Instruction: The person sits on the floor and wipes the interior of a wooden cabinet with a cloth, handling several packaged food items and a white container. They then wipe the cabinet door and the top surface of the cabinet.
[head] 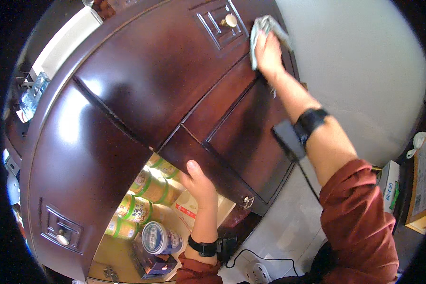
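My right hand (269, 53) presses a light grey-green cloth (266, 24) on the dark wood cabinet front (135, 71), near its far right edge and beside a drawer with a pale round knob (229, 21). Lower down, my left hand (200, 184) is at the edge of a cabinet door (213, 167), thumb up, its fingers partly hidden behind the door. To the left of it an open compartment shows several jars with green bands (140, 209), a blue and white tub (157, 238) on a dark box (158, 264), and a pale package with a red label (185, 209).
A second drawer knob (62, 239) is at the lower left. On the cabinet top lie a white box (67, 39) and a clear blue plastic item (33, 96). A power strip (258, 273) with a black cable is on the tiled floor. A pale wall (358, 71) borders the cabinet's right side.
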### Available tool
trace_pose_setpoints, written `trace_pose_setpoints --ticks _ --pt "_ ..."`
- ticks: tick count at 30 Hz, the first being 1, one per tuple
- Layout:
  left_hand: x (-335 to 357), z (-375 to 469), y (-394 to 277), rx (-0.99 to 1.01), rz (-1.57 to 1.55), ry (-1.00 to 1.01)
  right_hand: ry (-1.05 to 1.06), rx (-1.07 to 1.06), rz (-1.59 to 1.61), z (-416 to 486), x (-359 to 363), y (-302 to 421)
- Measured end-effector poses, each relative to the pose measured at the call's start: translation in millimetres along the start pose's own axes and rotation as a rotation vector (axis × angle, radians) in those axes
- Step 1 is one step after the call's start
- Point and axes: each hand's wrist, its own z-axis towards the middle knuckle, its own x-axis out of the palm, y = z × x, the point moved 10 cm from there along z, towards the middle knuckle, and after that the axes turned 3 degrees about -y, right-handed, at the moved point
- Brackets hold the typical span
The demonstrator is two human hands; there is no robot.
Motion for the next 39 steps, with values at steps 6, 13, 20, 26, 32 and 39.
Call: trace_pose_setpoints --ticks 6,13,20,26,32,39 --pt "0 -1 -3 0.024 -0.012 0.067 0.012 0.100 0.161 16 7 -41" --pt "-2 0 -10 0.142 0.079 -0.019 0.265 -0.198 0.182 -224 -80 150" --pt "-9 -7 -14 0.024 0.128 -0.126 0.081 -0.174 -0.180 -141 -33 53" --pt "4 -30 -60 0.556 0.496 -0.197 -0.052 -0.020 0.088 -34 -20 -71" --pt "37 -77 -87 1.142 0.787 -0.013 -0.053 0.389 -0.045 -144 -18 -214" --pt "121 -99 -48 1.262 1.123 0.787 0.171 0.602 0.073 -324 -69 -92"
